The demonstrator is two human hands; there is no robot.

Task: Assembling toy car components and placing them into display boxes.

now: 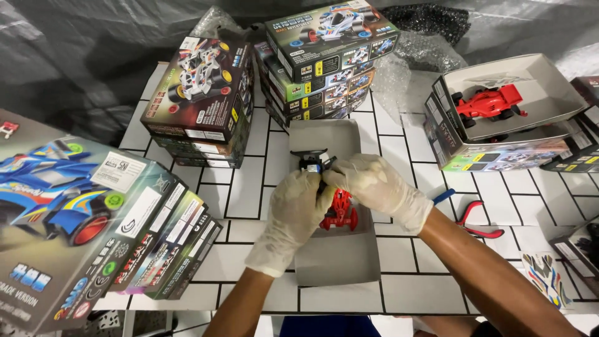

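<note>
Both my hands wear white gloves and meet over a grey cardboard tray (340,256) on the white tiled table. My left hand (293,209) and my right hand (374,184) together grip a small toy race car (339,209). Its red nose and front wing point toward me; its black rear with a wing (310,159) sticks out beyond my fingers. My fingers hide the car's middle.
Stacks of toy car boxes stand at the left (93,231), back left (203,100) and back centre (327,56). At the right an open box (549,93) holds a finished red race car (490,103). Red-handled pliers (477,221) and a sticker sheet (546,278) lie right of the tray.
</note>
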